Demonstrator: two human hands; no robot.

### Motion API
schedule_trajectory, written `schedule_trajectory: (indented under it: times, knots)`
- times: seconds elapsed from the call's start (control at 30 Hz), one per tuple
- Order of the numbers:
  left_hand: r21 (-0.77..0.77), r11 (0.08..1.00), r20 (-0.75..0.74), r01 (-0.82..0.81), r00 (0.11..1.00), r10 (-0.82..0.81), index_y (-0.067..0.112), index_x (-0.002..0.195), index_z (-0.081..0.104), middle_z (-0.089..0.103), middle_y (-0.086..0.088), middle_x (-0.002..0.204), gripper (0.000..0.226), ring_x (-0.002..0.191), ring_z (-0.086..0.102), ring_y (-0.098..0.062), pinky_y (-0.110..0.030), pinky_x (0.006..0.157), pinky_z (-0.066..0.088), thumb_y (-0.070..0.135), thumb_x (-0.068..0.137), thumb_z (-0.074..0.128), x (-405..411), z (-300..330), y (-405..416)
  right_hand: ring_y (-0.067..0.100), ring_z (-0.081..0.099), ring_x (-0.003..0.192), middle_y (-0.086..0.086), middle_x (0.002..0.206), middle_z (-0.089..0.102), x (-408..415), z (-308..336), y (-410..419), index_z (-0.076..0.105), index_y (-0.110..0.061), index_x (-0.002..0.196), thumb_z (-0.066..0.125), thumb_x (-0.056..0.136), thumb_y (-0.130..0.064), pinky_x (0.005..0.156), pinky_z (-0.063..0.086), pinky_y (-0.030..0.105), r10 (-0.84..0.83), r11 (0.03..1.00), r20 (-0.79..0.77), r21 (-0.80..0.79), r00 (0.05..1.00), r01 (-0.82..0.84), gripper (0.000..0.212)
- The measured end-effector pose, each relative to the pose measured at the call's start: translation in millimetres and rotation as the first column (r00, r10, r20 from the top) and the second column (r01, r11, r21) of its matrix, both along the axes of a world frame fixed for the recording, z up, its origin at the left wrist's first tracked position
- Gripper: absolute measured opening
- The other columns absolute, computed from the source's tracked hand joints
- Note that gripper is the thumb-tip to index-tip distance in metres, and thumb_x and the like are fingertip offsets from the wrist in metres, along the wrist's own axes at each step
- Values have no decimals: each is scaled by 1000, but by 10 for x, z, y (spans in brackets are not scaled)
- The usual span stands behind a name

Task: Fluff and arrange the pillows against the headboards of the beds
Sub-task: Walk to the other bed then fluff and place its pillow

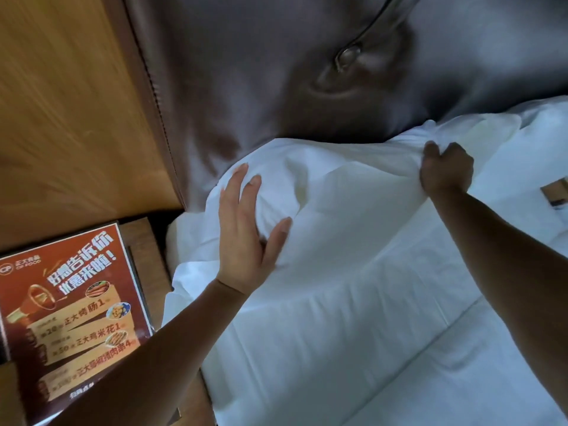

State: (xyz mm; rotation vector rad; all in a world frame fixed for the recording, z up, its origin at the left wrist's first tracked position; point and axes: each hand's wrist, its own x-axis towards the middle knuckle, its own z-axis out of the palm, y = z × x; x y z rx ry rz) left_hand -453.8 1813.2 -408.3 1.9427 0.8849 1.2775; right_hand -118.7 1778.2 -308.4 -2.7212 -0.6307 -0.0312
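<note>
"CP FOOD" advert card (70, 315) beside white pillow (338, 192)

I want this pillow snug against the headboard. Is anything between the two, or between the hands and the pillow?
Nothing visible. The pillow already touches the padded headboard along its top edge. The left hand presses flat on it and the right hand grips its upper corner, both in direct contact.

two hands (246, 232), two white pillows (332, 192), one padded headboard (261, 72), one printed menu card (70, 318)
</note>
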Motion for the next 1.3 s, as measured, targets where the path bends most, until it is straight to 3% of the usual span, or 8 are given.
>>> schedule_trajectory:
  times: [0.27,0.57,0.8,1.13,1.3]
  knots:
    - [5,1000,-11,17,1000,-17,9,150,34,36,-27,159,57,153,32,-35,-50,125,28,39,105,52,-59,-5,26,43,52,133,25,144,55,13,-129,30,52,1,141,44,103,-51,109,42,46,-68,996,-54,54,996,71,65]
    - [1,1000,-46,-1,999,2,9,153,30,28,-3,161,64,155,29,-31,-61,120,33,29,99,59,-262,-23,21,42,50,135,22,150,49,-134,-167,-49,39,-5,150,44,98,-62,109,42,46,-138,983,-241,83,961,162,78]
    - [94,994,-170,-62,982,77,8,149,34,42,-24,156,60,148,40,-39,-69,112,36,37,102,57,-593,-71,63,42,52,132,23,147,51,-475,-316,-145,38,-5,148,42,99,-61,106,42,45,-179,966,-314,122,932,227,74]
    - [247,964,-213,-99,965,154,7,150,34,32,-21,163,67,153,34,-40,-70,115,34,30,97,68,-763,451,-18,39,53,131,20,145,53,-743,39,-511,45,-3,145,40,103,-52,105,44,42,-38,987,-454,125,890,106,65]
    - [261,963,-435,-73,881,185,13,152,41,26,-17,170,60,159,21,-36,-66,125,20,44,103,52,-757,1172,-101,34,50,136,16,147,53,-948,628,-980,48,-7,145,45,104,-47,106,38,35,71,987,-433,161,898,-1,57]
